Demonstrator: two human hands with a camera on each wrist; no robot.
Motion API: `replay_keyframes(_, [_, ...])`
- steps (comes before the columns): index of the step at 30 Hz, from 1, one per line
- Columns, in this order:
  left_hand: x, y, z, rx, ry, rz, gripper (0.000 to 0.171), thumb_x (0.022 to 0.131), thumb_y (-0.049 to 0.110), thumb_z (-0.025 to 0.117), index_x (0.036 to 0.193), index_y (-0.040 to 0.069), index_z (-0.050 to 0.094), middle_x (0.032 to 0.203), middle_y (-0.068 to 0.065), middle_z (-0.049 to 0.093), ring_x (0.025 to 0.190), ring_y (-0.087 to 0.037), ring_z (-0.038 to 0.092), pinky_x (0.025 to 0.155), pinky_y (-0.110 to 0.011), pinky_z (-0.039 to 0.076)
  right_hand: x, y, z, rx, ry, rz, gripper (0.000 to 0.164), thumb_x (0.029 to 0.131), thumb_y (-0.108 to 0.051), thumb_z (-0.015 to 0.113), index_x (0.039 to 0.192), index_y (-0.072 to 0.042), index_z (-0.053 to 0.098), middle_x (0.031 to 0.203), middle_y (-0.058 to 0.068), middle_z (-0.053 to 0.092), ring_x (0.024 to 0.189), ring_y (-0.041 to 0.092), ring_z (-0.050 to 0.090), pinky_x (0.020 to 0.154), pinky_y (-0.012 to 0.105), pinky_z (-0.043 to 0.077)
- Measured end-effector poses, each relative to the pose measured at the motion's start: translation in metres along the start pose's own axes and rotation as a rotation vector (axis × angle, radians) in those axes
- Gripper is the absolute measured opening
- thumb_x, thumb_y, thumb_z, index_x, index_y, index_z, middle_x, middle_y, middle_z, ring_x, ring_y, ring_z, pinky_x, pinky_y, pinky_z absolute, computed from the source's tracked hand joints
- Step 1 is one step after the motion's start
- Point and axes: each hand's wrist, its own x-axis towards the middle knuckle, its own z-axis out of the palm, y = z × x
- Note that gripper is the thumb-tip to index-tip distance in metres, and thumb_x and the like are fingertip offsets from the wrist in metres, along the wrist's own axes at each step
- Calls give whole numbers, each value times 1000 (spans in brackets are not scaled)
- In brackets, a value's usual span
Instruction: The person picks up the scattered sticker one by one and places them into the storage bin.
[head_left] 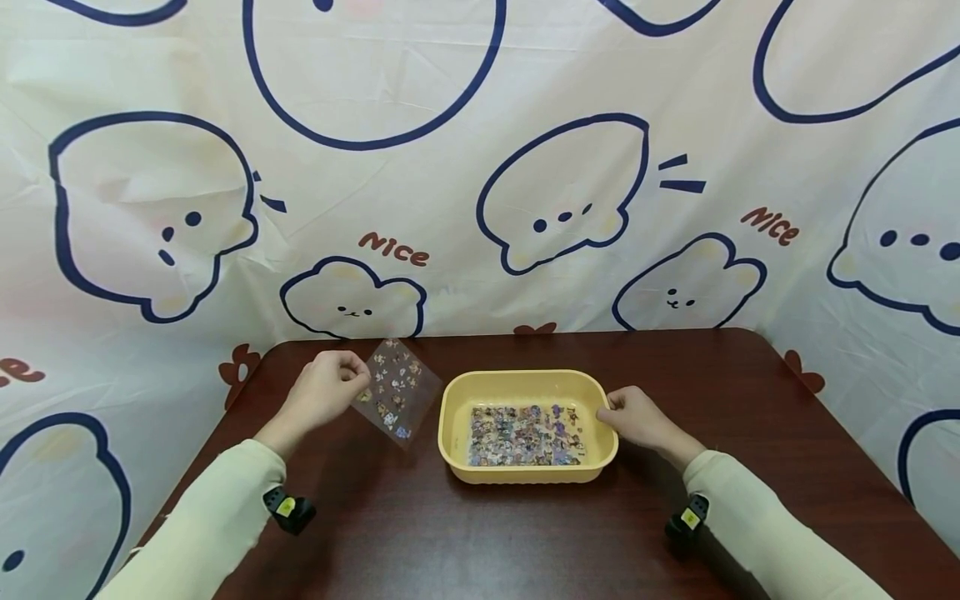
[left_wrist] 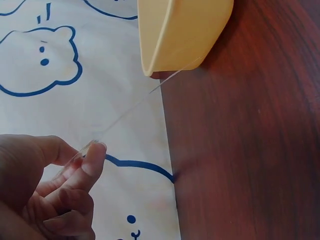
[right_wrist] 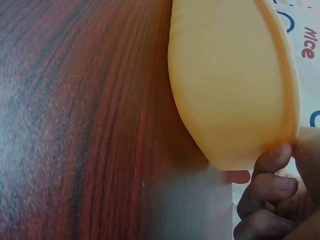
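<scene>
My left hand pinches a transparent sticker sheet by its edge, between thumb and fingers. The sheet is held tilted, one corner pointing down, left of a yellow plastic basin. Small colourful cartoon stickers are scattered over it. In the left wrist view the sheet is seen nearly edge-on, a thin line running toward the basin. With thumb and curled fingers my right hand grips the basin's right rim. Inside the basin lie more sticker sheets, densely covered in small figures.
The basin stands on a dark reddish-brown wooden table. A white cloth with blue cartoon outlines hangs behind the table and along both sides. Each wrist carries a small black camera on a strap.
</scene>
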Motion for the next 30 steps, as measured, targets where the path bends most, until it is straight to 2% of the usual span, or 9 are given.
replay_keyframes(16, [1, 9, -14, -44, 25, 8, 19, 96, 15, 55, 101, 1, 66, 87, -12, 73, 68, -20, 57, 59, -33, 43, 0, -1, 0, -5, 0, 38, 31, 94, -9, 57, 64, -10, 47, 55, -3, 49, 51, 10, 51, 48, 23, 38])
replay_keyframes(20, [1, 10, -15, -59, 14, -1, 19, 97, 16, 55, 103, 1, 65, 87, -12, 72, 69, -20, 56, 59, -32, 43, 1, 0, -1, -6, 3, 50, 32, 93, -10, 57, 64, -10, 47, 55, -3, 49, 50, 9, 50, 48, 23, 38])
replay_keyframes(30, [1, 20, -13, -92, 0, 37, 18, 97, 15, 55, 102, 1, 65, 90, -12, 73, 69, -18, 56, 60, -32, 43, 2, 1, -1, 1, -2, 39, 30, 93, -9, 57, 65, -10, 47, 56, -3, 48, 51, 10, 52, 49, 23, 40])
